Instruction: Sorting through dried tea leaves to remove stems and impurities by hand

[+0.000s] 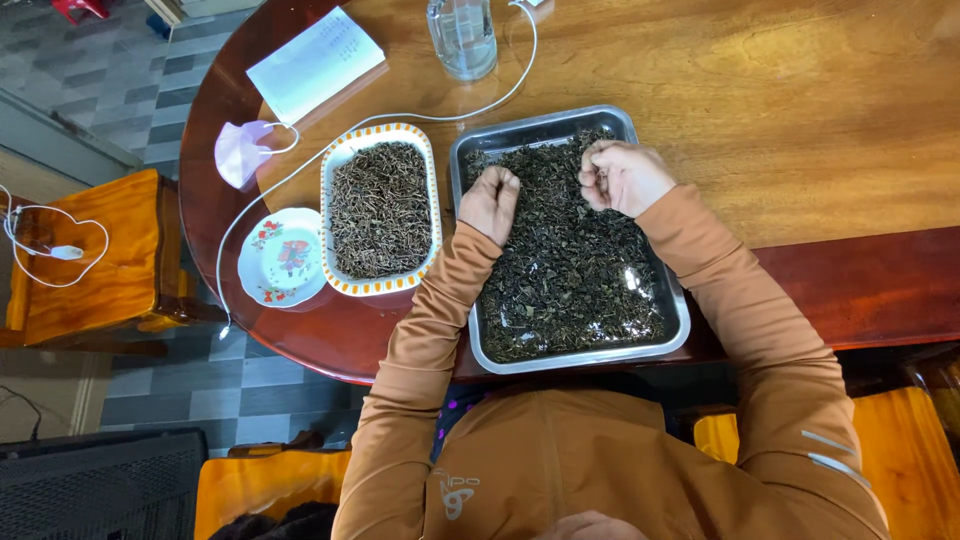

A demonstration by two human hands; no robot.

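A steel tray [678, 318] on the wooden table holds a layer of dark dried leaves [570, 280]. My left hand [490, 202] rests on the leaves at the tray's upper left, fingers curled down into them. My right hand [625, 176] hovers at the tray's upper right, fingers bunched as if pinching a few leaves; what it holds is too small to make out. Left of the tray stands an oval dish [335, 160] with an orange-patterned rim, filled with thin dark stems [380, 208].
A small flowered saucer [281, 257] sits left of the oval dish. A lilac face mask [241, 152], a white paper [315, 63], a glass jar [462, 36] and a white cable [420, 118] lie farther back. Orange wooden chairs [95, 255] stand beside the table.
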